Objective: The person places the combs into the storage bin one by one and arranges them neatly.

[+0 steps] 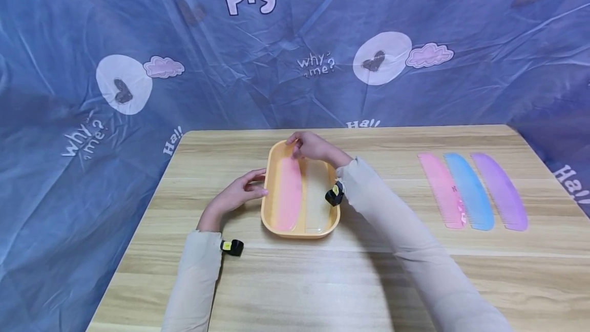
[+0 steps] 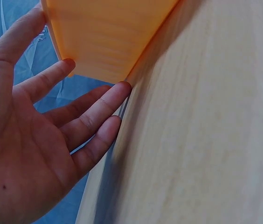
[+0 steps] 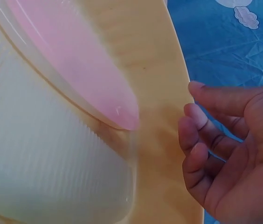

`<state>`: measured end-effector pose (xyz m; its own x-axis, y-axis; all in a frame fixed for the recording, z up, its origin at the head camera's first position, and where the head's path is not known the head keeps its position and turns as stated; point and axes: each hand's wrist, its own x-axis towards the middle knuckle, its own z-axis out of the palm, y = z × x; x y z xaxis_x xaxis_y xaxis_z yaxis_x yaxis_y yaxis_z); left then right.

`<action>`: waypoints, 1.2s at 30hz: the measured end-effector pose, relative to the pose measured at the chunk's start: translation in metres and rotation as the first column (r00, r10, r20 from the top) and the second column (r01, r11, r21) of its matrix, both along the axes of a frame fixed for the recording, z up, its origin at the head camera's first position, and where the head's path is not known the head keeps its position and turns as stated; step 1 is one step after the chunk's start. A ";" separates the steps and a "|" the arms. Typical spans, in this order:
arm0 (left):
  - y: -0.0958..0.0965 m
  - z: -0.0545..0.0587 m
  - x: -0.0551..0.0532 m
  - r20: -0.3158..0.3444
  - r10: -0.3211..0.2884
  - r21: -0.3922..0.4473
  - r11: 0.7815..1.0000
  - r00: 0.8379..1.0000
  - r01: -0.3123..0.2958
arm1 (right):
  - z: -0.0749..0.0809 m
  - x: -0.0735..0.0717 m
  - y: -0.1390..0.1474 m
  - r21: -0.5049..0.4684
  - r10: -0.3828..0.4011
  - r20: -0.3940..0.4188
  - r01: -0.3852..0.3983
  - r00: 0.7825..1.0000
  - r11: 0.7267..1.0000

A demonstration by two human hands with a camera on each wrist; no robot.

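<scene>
Head: the tray [image 1: 299, 235] holds a pink comb [image 1: 290, 196] and a pale comb [image 1: 317, 193], partly hidden by a wrist camera [image 1: 334, 194]; open table [image 1: 295, 281] separates three combs [image 1: 469, 191]. Left wrist: the left hand [image 2: 52, 121], fingers loosely spread, touches the tray's outer wall. Right wrist: the right hand [image 3: 229, 144], empty, fingers loosely bent, nears the rim; contact unclear, combs cut off.

Left hand [image 1: 237, 192] and right hand [image 1: 315, 146] at orange tray [image 1: 295, 234], pink comb [image 1: 290, 193] inside

Lt-orange tray [image 1: 301, 235] holds pink comb [image 1: 290, 193] & translucent comb [image 1: 316, 191] (to its R).
</scene>
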<state>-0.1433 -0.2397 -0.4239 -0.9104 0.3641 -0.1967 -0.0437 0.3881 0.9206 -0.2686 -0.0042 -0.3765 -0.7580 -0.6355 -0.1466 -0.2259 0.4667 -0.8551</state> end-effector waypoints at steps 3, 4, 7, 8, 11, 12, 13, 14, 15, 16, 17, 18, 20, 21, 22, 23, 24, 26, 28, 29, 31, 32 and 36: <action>0.000 0.000 0.000 0.000 -0.004 0.000 1.000 1.000 0.004 | 0.002 0.000 0.002 -0.035 -0.007 0.019 0.007 1.000 0.999; 0.000 0.000 0.000 -0.001 -0.005 0.000 1.000 1.000 0.005 | 0.003 0.000 0.003 -0.046 -0.008 0.023 0.009 1.000 0.999; 0.001 0.000 0.000 -0.002 -0.004 0.002 1.000 1.000 0.004 | 0.006 0.001 0.006 -0.068 -0.008 0.034 0.010 0.999 0.998; 0.001 0.001 0.000 -0.001 -0.003 0.002 1.000 1.000 0.003 | 0.008 0.001 0.007 -0.074 -0.008 0.039 0.011 0.999 0.997; 0.002 0.002 0.000 0.001 0.002 -0.001 1.000 1.000 -0.002 | 0.014 0.004 0.012 -0.086 -0.002 0.049 0.007 0.999 0.996; 0.002 0.002 0.000 -0.002 0.000 -0.005 1.000 1.000 0.000 | 0.016 0.004 0.013 -0.091 0.000 0.053 0.005 0.999 0.996; 0.002 0.002 0.000 -0.001 0.002 -0.007 1.000 1.000 -0.002 | 0.018 0.005 0.015 -0.094 0.001 0.049 0.004 0.999 0.996; 0.002 0.002 0.000 -0.004 0.001 -0.011 1.000 1.000 -0.001 | 0.020 0.006 0.017 -0.095 0.000 0.042 0.004 0.999 0.995; 0.002 0.002 0.000 -0.006 0.000 -0.014 1.000 1.000 0.000 | 0.022 0.007 0.018 -0.095 0.000 0.031 0.003 1.000 0.996; 0.001 0.001 0.000 -0.009 -0.001 -0.018 1.000 1.000 0.001 | 0.024 0.007 0.020 -0.092 -0.002 0.019 0.004 1.000 0.996; 0.001 0.001 0.000 -0.008 0.002 -0.022 1.000 1.000 -0.002 | 0.026 0.008 0.022 -0.091 -0.006 0.010 0.007 1.000 0.996; 0.001 0.001 0.000 -0.010 0.003 -0.025 1.000 1.000 -0.003 | 0.028 0.008 0.024 -0.091 -0.007 0.004 0.007 1.000 0.996; 0.002 0.001 0.000 -0.014 0.002 -0.030 1.000 1.000 -0.003 | 0.032 0.009 0.028 -0.087 -0.007 -0.005 0.006 1.000 0.996; 0.002 0.001 0.001 -0.015 0.002 -0.031 1.000 1.000 -0.003 | 0.034 0.010 0.030 -0.085 -0.007 -0.005 0.007 1.000 0.996; 0.002 0.001 0.001 -0.016 0.002 -0.032 0.999 1.000 -0.002 | 0.036 0.010 0.032 -0.085 -0.005 -0.004 0.004 1.000 0.996; 0.002 0.002 0.002 -0.018 0.001 -0.035 0.999 1.000 -0.002 | 0.038 0.011 0.033 -0.085 -0.001 -0.003 0.001 1.000 0.996; 0.002 0.002 0.002 -0.017 0.002 -0.035 0.999 1.000 -0.002 | 0.040 0.011 0.035 -0.084 0.001 -0.004 -0.001 1.000 0.996; 0.002 0.002 0.002 -0.014 0.003 -0.031 1.000 1.000 -0.003 | 0.044 0.012 0.040 -0.083 0.003 -0.004 -0.003 1.000 0.997; 0.003 0.003 0.002 -0.012 0.004 -0.029 1.000 1.000 -0.005 | 0.048 0.013 0.044 -0.085 0.003 0.000 -0.002 1.000 0.996; 0.003 0.003 0.002 -0.011 0.005 -0.027 1.000 1.000 -0.005 | 0.050 0.013 0.047 -0.089 0.002 0.003 -0.002 1.000 0.996; 0.004 0.003 0.002 -0.008 0.004 -0.023 1.000 1.000 -0.004 | 0.054 0.014 0.053 -0.097 0.004 0.009 -0.003 1.000 0.995; 0.004 0.003 0.002 -0.006 0.005 -0.022 1.000 1.000 -0.005 | 0.055 0.015 0.056 -0.100 0.006 0.014 -0.005 1.000 0.995; 0.003 0.001 0.002 -0.005 0.010 -0.024 1.000 1.000 -0.010 | 0.057 0.015 0.070 -0.090 0.003 0.029 0.000 1.000 0.996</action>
<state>-0.1415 -0.2364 -0.4228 -0.9149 0.3504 -0.2004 -0.0428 0.4094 0.9113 -0.2533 0.0654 -0.3197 -0.7532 -0.6484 -0.1109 -0.2008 0.3873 -0.8998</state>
